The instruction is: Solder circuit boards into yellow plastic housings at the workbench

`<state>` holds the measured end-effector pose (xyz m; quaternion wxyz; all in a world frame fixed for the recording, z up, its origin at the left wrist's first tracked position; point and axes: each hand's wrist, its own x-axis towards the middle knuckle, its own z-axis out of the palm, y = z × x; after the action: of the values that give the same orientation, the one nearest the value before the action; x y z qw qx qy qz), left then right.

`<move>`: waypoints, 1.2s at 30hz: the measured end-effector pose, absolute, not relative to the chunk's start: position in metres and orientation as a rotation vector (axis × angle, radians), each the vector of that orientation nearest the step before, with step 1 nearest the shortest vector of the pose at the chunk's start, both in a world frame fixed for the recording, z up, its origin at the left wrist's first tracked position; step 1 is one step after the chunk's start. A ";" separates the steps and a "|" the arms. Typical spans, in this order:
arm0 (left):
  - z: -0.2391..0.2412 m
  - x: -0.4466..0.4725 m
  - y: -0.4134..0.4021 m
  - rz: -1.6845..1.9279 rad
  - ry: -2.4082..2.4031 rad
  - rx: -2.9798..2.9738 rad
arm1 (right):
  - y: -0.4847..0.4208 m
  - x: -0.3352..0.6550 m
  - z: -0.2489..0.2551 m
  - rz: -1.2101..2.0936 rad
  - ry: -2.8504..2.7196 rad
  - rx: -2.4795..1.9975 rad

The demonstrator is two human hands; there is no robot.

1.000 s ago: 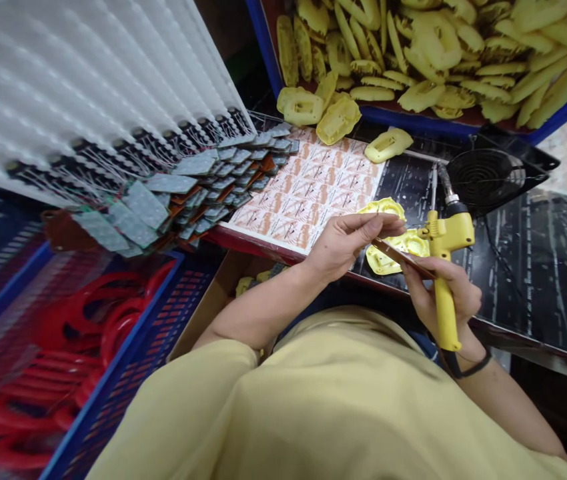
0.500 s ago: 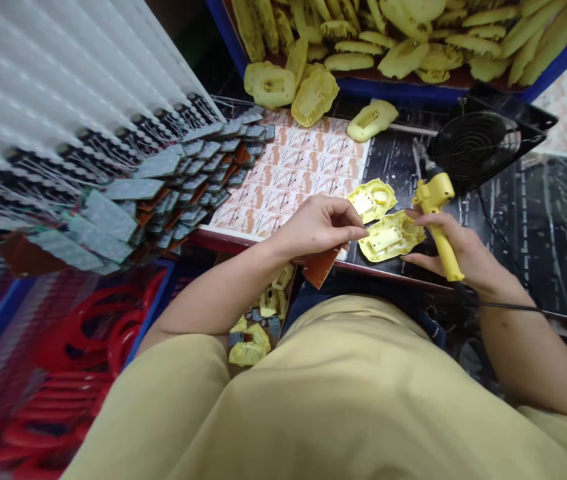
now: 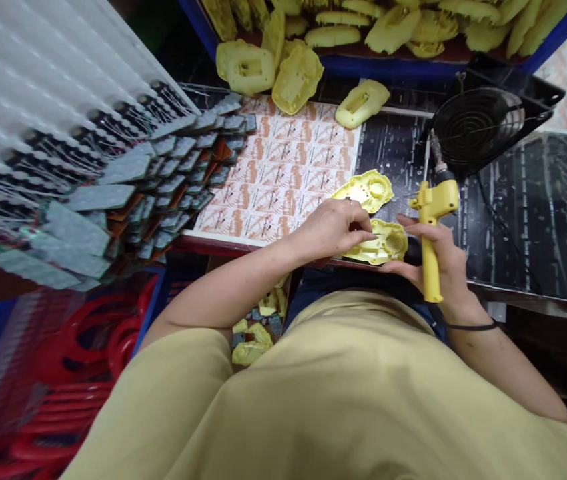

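My right hand (image 3: 446,257) is closed around the handle of a yellow soldering gun (image 3: 431,233). Its metal tip points away from me, toward the fan. The thumb and index finger of that hand reach to the right edge of a yellow plastic shell half (image 3: 391,241), hollow side up at the table's front edge. Over the left part of this shell my left hand (image 3: 341,230) has its fingertips pinched together; what they hold, if anything, is hidden. Just beyond lies a second yellow shell half (image 3: 376,189), partly covered by the left hand.
Stacked circuit boards (image 3: 178,177) with wires lie at the left, beside a white ribbed stack (image 3: 63,73). A black fan (image 3: 478,120) stands back right. Behind is a blue crate (image 3: 363,69) of yellow shells. Red rings (image 3: 113,320) fill a crate lower left.
The brown board under my left hand is out of sight now. My right hand has turned the soldering gun more upright and come closer to the near shell. The view has shifted slightly.
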<state>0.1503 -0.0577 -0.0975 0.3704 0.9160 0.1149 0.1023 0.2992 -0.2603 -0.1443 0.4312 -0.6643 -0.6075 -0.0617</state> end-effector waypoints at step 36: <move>-0.091 0.146 -0.069 0.012 0.382 2.557 | -0.320 0.328 -0.089 -0.573 -1.678 -1.630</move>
<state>0.1464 -0.0691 -0.0910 0.2744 0.9510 0.1420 0.0046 0.3277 -0.3196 -0.0894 0.3585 -0.6318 -0.6503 -0.2222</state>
